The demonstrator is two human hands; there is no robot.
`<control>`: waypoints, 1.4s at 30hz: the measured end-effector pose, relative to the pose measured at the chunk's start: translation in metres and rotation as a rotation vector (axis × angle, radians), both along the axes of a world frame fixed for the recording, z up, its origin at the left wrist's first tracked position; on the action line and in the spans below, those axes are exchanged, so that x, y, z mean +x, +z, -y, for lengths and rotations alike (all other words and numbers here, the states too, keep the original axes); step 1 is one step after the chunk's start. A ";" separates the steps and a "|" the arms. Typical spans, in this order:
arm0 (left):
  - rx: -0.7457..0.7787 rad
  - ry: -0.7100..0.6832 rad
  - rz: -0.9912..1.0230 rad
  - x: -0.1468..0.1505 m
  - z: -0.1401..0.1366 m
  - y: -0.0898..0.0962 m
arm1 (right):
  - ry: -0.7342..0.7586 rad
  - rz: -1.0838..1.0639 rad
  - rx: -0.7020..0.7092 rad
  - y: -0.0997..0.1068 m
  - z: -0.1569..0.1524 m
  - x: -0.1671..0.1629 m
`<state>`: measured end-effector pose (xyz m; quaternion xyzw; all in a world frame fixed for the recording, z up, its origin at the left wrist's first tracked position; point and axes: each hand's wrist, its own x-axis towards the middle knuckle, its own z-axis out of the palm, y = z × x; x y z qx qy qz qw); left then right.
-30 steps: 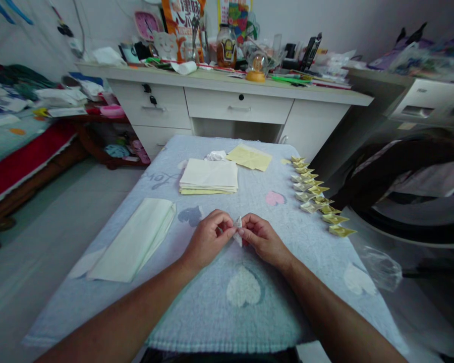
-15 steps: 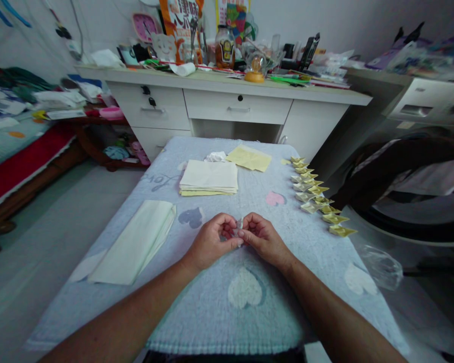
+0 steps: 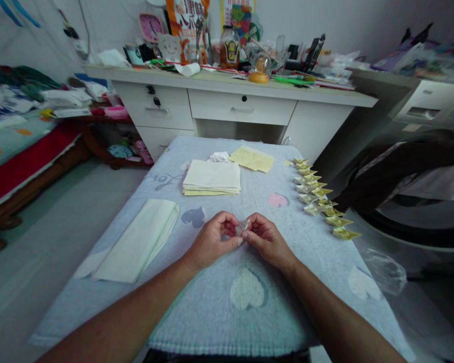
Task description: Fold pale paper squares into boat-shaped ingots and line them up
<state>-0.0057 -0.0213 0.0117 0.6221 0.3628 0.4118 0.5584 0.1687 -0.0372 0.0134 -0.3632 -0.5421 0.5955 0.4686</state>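
Observation:
Between my two hands is a small folded piece of whitish paper (image 3: 242,227), held just above the cloth-covered table (image 3: 212,322). My left hand (image 3: 220,236) pinches its left side with thumb and fingers. The other side is gripped by my right hand (image 3: 264,237), its thumb laid over the near edge. Parts of the folded paper are hidden by the fingertips. Beyond the hands lies a stack of cream and yellow paper sheets (image 3: 212,176). Left of my left hand is a long folded pale sheet (image 3: 136,244). Several folded paper boats (image 3: 320,191) stand in rows along the right edge.
A crumpled white tissue (image 3: 218,157) and yellow sheets (image 3: 252,158) lie behind the stack. A cluttered white desk (image 3: 245,109) stands at the far end. To the right is a washing machine (image 3: 427,103), with a clear plastic bag (image 3: 386,272) below it. A bed (image 3: 18,151) is at the left.
The folded paper has turned between my fingers and shows a broader face now. Both hands keep hold of it in nearly the same place. The whole view has shifted slightly.

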 end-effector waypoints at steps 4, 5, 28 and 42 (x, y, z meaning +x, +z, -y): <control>0.021 0.002 0.006 0.001 0.001 0.000 | -0.009 0.006 0.013 -0.002 0.000 0.000; 0.025 0.003 0.002 0.001 0.001 -0.001 | -0.012 0.012 0.018 -0.002 0.000 0.000; -0.316 0.153 0.267 0.005 0.002 0.005 | -0.179 0.466 0.532 0.002 0.002 0.003; -0.310 0.138 0.261 0.004 0.000 -0.002 | -0.200 0.377 0.308 0.002 0.001 0.004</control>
